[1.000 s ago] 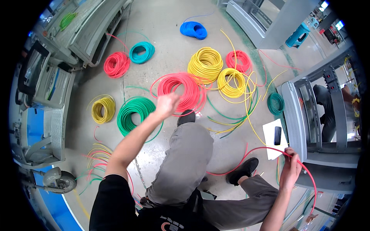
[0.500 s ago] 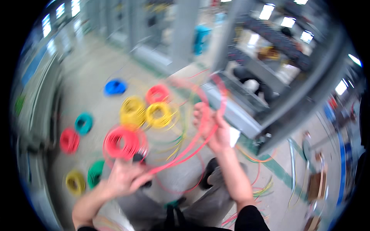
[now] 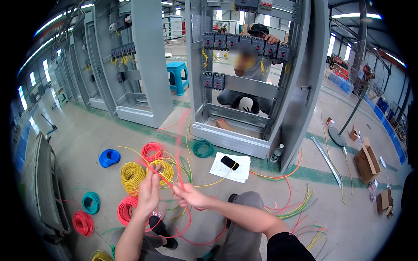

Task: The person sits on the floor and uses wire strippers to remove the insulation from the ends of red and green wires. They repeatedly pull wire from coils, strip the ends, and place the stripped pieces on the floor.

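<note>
My left hand (image 3: 150,191) is closed on a red wire (image 3: 163,176), its fingers pointing up. Close beside it, my right hand (image 3: 191,196) grips the same wire, reaching in from the right. Lengths of this wire rise above my hands and loop down to the floor near my feet. Below and left of my left hand lies a red wire coil (image 3: 123,208). Yellow wire coils (image 3: 125,175) and another red coil (image 3: 147,150) lie just beyond my hands, one yellow coil partly hidden by them.
Ahead stands an open grey cabinet (image 3: 244,138) with breakers; a co-worker (image 3: 252,71) crouches behind it. A phone (image 3: 230,163) rests on papers (image 3: 217,170), near a bottle (image 3: 277,153). Loose wires (image 3: 300,209) spread at right. A blue coil (image 3: 109,153) and a fan (image 3: 365,74) stand farther off.
My view has lifted toward the cabinets. My hands, apart before with the red wire stretched between them, are now close together on it. The blur has cleared.
</note>
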A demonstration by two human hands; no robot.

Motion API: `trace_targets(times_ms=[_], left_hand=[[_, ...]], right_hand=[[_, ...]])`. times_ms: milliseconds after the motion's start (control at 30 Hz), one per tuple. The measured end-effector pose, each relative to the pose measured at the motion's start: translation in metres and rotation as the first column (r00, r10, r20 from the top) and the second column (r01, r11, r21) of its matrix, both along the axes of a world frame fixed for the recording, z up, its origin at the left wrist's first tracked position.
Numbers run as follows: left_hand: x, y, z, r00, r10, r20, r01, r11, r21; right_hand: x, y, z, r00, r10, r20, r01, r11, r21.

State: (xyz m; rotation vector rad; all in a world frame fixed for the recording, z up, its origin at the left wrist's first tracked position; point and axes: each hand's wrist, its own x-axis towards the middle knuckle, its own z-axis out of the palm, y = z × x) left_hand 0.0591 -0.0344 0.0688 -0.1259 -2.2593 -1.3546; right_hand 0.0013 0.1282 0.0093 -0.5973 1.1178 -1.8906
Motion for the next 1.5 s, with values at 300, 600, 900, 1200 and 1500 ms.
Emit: trace_targets(times_ms=[300, 600, 900, 1200, 1500], left_hand=[[-0.007, 0.034, 0.006, 0.931, -0.359, -0.073, 0.206, 0.348, 0.915], [-0.012, 0.004, -0.005, 0.967, -0.204, -0.153, 0.193, 0.192, 0.962], [-0.028, 0.012, -0.033, 0.976, -0.179, -0.127, 0.181, 0.333, 0.925], [-0.026, 0.008, -0.021, 0.970, -0.215, -0.115, 0.168, 0.249, 0.954], [-0.032, -0.006, -0.023, 0.956, -0.124, -0.267, 0.288, 0.204, 0.936]], right_hand=[[-0.012, 0.028, 0.012, 0.778, 0.569, -0.267, -0.562, 0.820, 0.110], [0.004, 0.014, -0.022, 0.971, 0.238, -0.008, -0.238, 0.971, -0.002], [-0.016, 0.018, -0.037, 0.892, 0.272, -0.360, -0.024, 0.825, 0.565], [-0.037, 0.005, -0.007, 0.872, -0.041, -0.488, 0.163, 0.964, 0.210], [-0.030, -0.010, -0.021, 0.966, -0.003, -0.257, 0.038, 0.991, 0.130]])
